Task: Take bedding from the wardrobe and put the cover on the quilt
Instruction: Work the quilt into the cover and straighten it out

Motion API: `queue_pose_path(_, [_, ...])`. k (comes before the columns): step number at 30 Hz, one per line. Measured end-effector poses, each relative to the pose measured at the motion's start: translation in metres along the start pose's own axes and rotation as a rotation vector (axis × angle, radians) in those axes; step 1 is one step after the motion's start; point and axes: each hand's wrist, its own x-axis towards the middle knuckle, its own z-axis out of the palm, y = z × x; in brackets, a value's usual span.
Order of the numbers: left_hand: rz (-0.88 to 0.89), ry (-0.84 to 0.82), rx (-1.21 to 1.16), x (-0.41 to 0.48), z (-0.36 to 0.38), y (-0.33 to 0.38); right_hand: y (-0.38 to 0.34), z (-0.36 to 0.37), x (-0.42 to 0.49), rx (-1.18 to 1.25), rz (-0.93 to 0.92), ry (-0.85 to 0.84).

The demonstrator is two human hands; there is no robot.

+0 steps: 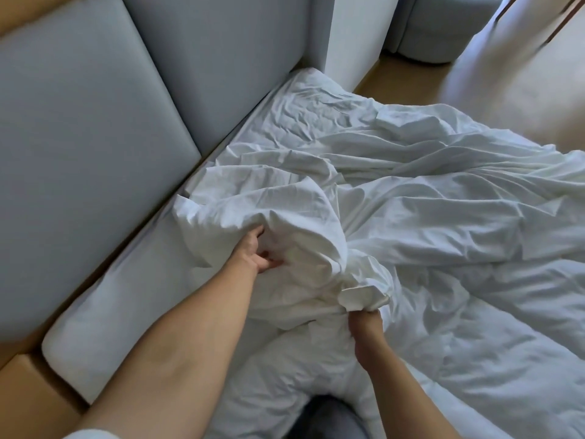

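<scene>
Bunching the cover [316, 198] on the bed w/ both hands: left hand [258, 253] reaches into the folds, fingers curled on cloth; right hand [364, 324] fists a wad. Risk: quilt [459, 359] corner slips inside (can't see it), leaving it lumpy.

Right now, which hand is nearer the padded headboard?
Left. The left hand grips white bedding on the headboard side; the right hand clutches a bunch farther away.
</scene>
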Motion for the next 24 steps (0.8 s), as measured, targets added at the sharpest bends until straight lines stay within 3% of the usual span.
queue_pose_path(3, [-0.026, 0.117, -0.040, 0.008, -0.004, -0.008, -0.002, 0.004, 0.000, -0.025, 0.015, 0.005])
queue_pose_path(5, [-0.140, 0.153, -0.079, 0.013, -0.011, -0.025, -0.002, 0.008, 0.001, -0.048, 0.023, 0.009])
queue_pose_path(7, [-0.235, 0.093, -0.149, 0.018, -0.017, -0.038, 0.000, 0.010, 0.002, -0.066, 0.031, 0.009])
queue_pose_path(10, [-0.191, -0.004, -0.195, 0.034, -0.018, -0.037, 0.003, 0.015, 0.007, -0.082, 0.024, 0.028])
queue_pose_path(16, [0.214, -0.059, -0.254, 0.032, -0.014, 0.016, 0.007, 0.014, 0.008, -0.142, 0.001, 0.055])
queue_pose_path(19, [0.381, -0.117, -0.111, -0.004, -0.015, 0.058, 0.004, 0.015, 0.006, -0.124, -0.017, 0.061])
queue_pose_path(24, [0.957, 0.017, -0.088, -0.101, -0.016, 0.169, -0.002, 0.022, -0.003, -0.183, -0.027, 0.077])
